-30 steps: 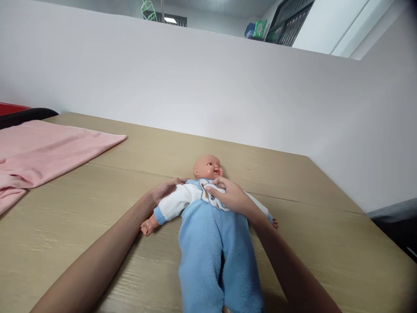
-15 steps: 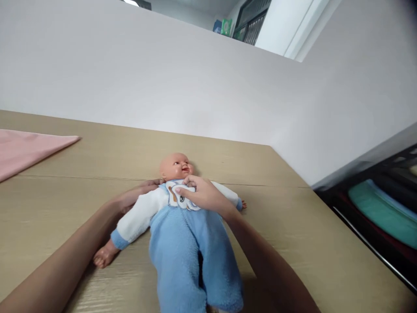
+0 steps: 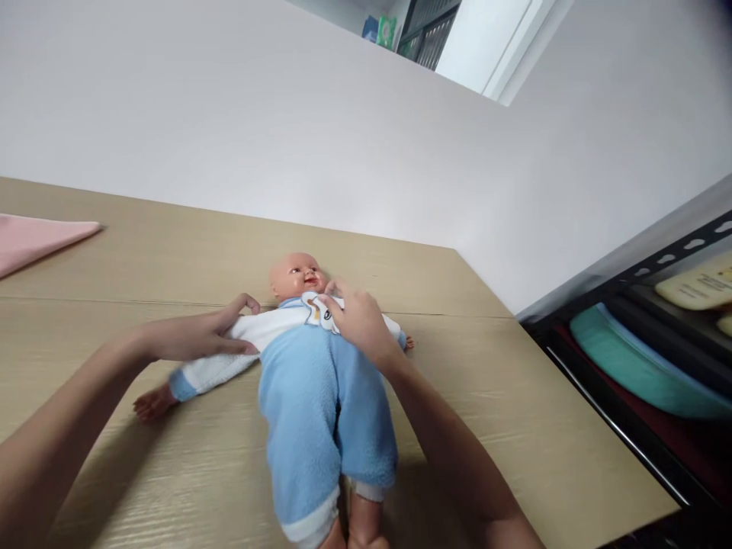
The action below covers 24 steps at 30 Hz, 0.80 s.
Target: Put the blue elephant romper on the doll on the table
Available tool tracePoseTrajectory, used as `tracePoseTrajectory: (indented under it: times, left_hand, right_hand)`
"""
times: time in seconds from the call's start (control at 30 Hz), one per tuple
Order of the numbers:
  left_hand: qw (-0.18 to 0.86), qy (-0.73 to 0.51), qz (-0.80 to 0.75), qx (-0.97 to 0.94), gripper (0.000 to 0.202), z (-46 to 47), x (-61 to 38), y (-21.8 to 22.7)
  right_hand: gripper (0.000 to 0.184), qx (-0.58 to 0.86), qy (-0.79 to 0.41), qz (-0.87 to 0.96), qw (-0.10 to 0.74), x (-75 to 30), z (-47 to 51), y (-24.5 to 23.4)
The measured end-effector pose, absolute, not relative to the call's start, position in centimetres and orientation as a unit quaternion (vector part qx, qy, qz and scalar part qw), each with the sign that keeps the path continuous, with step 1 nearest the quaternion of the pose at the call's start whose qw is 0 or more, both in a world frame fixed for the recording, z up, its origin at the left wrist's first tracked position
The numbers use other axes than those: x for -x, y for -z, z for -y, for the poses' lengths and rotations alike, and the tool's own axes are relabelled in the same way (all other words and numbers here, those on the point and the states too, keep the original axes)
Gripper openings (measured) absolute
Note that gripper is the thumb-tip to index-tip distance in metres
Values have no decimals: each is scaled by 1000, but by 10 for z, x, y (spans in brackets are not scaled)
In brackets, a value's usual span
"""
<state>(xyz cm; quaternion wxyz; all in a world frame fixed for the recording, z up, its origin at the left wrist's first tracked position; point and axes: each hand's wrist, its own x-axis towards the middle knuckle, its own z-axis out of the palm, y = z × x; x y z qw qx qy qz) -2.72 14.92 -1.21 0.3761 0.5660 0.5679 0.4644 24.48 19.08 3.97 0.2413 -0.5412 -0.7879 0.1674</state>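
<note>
Lying between the bare left hand (image 3: 209,334) and right hand (image 3: 366,324) is a bald plastic baby doll (image 3: 303,366) in fuzzy blue-and-white clothes (image 3: 300,415). The left hand spreads loosely over one white sleeve (image 3: 220,372). The right hand curls at the doll's chest; I can't tell if it pinches. Past the left hand lies a pink cloth (image 3: 40,238).

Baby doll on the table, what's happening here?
A bald plastic baby doll dressed in blue-and-white fleece lies face up on a light-brown wooden table. A person's spread left hand is at its white sleeve; the right hand is at the white chest patch. A pink cloth lies leftward.
</note>
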Motion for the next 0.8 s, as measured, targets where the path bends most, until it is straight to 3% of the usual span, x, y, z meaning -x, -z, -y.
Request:
tracePoseTrajectory:
  times: [0.17, 0.33, 0.43, 0.53, 0.63, 0.73, 0.8]
  left_hand:
    - [350, -451, -575, -585, 48, -156, 35, 7]
    - [408, -208, -537, -708, 65, -187, 79, -1]
    - [323, -216, -534, -751, 53, -191, 78, -10]
    - [199, -316, -494, -785, 35, -180, 35, -25]
    - [194, -368, -412, -811, 35, -173, -30, -34]
    - [183, -304, -393, -848, 30, -185, -83, -28]
    - [155, -246, -398, -870, 22, -198, -101, -22]
  right_hand:
    - [26, 538, -242, 780, 207, -254, -192, -43]
    - [40, 459, -342, 811, 124, -300, -187, -46]
    - [29, 439, -339, 803, 219, -339, -177, -31]
    - [22, 496, -179, 770, 359, -375, -162, -6]
    - [37, 519, -123, 773, 345, -405, -148, 18]
    - [59, 525, -154, 780, 304, -424, -141, 37]
    - [60, 527, -175, 778, 293, -429, -140, 46]
